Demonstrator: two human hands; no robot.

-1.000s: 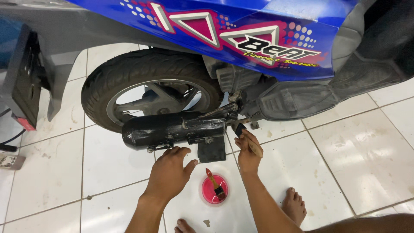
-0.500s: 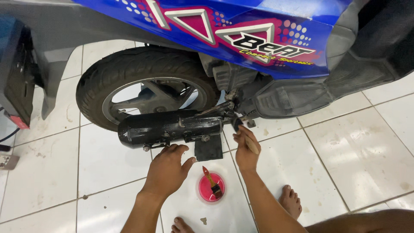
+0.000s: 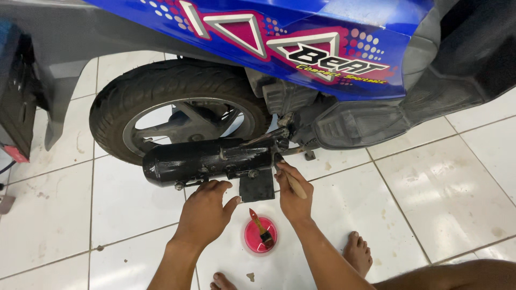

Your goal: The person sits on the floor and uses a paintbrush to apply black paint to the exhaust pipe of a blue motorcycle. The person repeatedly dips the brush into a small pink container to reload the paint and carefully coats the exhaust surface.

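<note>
1. The right hand point(image 3: 293, 196) now grips a wooden-handled brush point(image 3: 290, 180), fingers curled shut around the handle, with the tip up against the front end of the black exhaust pipe point(image 3: 207, 160). A second ago that hand sat lower, near the small black bracket plate point(image 3: 257, 185), and no handle showed clearly in it.
2. The left hand point(image 3: 207, 215) has barely shifted: it lies flat and spread under the pipe, fingertips touching the lower edge, holding nothing.
3. The pipe hangs where it was, beside the rear wheel point(image 3: 177, 110) under the blue side panel point(image 3: 301, 48) of the scooter.
4. On the tiled floor point(image 3: 430, 198) between the forearms stands a red round dish point(image 3: 260, 236), with a second, red-handled brush point(image 3: 262, 228) resting in it, unmoved.
5. My reading: the work has passed from steadying the pipe to brushing its front joint, with the left hand bracing it.
6. Bare toes point(image 3: 357, 252) show at the lower edge, close to the dish.
</note>
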